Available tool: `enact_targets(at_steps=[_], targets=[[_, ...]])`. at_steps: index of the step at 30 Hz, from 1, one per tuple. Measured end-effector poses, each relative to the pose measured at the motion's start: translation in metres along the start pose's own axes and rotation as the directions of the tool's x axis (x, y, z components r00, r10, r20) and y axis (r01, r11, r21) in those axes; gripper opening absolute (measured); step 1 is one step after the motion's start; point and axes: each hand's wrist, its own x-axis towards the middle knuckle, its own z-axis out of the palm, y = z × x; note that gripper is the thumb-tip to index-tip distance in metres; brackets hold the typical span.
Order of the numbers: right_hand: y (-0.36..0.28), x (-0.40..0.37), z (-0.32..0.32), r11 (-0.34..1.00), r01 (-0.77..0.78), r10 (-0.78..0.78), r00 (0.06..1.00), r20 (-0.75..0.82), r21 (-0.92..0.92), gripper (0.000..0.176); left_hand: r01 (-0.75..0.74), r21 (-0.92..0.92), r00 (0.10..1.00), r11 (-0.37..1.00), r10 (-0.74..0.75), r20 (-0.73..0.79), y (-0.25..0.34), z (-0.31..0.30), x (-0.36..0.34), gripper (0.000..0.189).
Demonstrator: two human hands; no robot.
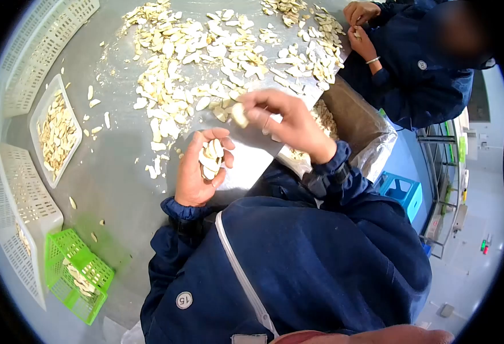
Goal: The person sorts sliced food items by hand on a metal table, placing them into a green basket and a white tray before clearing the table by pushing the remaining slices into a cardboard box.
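Note:
My left hand (193, 176) is palm up with its fingers curled round several pale dried slices (211, 157). To its right and a little farther up, my right hand (289, 121) is slightly blurred and pinches one pale slice (240, 115) between thumb and fingers. Both hands are above the near edge of a grey metal table (120, 155). Just beyond them spreads a large loose heap of the same slices (194, 51). Under my right forearm, a box lined with clear plastic (358, 109) holds more slices, partly hidden by the arm.
A white tray of slices (57, 135) lies at the left, between white perforated baskets (28, 200). A green basket (80, 275) with some slices stands nearer. At the upper right a co-worker (412, 69) handles a small piece. A blue stool (401, 194) is on the floor.

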Motion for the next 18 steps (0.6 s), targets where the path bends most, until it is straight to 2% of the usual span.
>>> enact_targets(at_steps=[1,2,3,4,7,8,9,11,12,13,15,16,17,18], targets=[[-0.001,-0.005,0.006,0.992,0.123,-0.122,0.991,0.055,-0.027,0.029,0.003,-0.005,1.000,1.000,-0.004,-0.027,0.001,0.004,0.000,0.040],[0.004,-0.011,0.013,0.945,0.243,-0.237,0.970,0.053,-0.219,0.027,0.007,-0.014,1.000,1.000,-0.007,-0.003,0.000,0.001,0.000,0.039],[0.013,-0.016,0.019,0.848,0.347,-0.347,0.935,0.076,-0.400,0.026,0.011,-0.024,1.000,1.000,-0.010,0.020,-0.002,-0.005,0.002,0.039],[0.020,-0.019,0.020,0.717,0.461,-0.444,0.880,0.169,-0.523,0.021,0.014,-0.035,0.999,0.999,-0.012,0.043,-0.002,-0.010,0.002,0.039],[0.027,-0.043,0.018,0.720,0.448,-0.404,0.892,0.205,-0.529,0.024,0.021,-0.012,0.997,1.000,-0.020,0.073,0.000,-0.014,0.002,0.034],[0.035,-0.048,0.009,0.705,0.465,-0.444,0.878,0.179,-0.535,0.025,0.032,-0.029,0.998,0.999,-0.031,0.049,0.001,-0.013,0.003,0.031],[0.047,-0.054,-0.001,0.730,0.341,-0.372,0.925,0.074,-0.592,0.024,0.031,-0.039,0.998,0.999,-0.029,0.048,0.001,-0.012,0.003,0.030],[0.072,-0.056,-0.027,0.771,0.004,-0.250,0.922,-0.297,-0.636,0.018,0.022,-0.051,0.998,0.998,-0.019,0.053,0.000,-0.014,0.003,0.029],[0.074,-0.054,-0.040,0.796,-0.107,-0.184,0.895,-0.406,-0.596,0.019,0.026,-0.075,0.998,0.997,-0.022,0.058,-0.001,-0.016,0.004,0.026],[0.078,-0.054,-0.047,0.860,-0.148,-0.139,0.853,-0.503,-0.489,0.021,0.026,-0.076,0.998,0.997,-0.022,0.058,-0.001,-0.016,0.003,0.026],[0.077,-0.053,-0.052,0.767,-0.094,-0.236,0.879,-0.414,-0.635,0.023,0.021,-0.076,0.998,0.997,-0.016,0.059,0.000,-0.012,0.003,0.024],[0.069,-0.051,-0.045,0.739,0.008,-0.286,0.909,-0.303,-0.674,0.025,0.025,-0.074,0.999,0.997,-0.021,0.050,0.000,-0.011,0.003,0.024],[0.060,-0.048,-0.031,0.705,0.114,-0.335,0.924,-0.186,-0.700,0.027,0.026,-0.072,0.999,0.997,-0.023,0.042,0.000,-0.011,0.002,0.024],[0.051,-0.042,-0.016,0.753,0.185,-0.307,0.947,-0.090,-0.632,0.030,0.025,-0.068,0.999,0.997,-0.022,0.035,0.000,-0.011,0.002,0.024]])
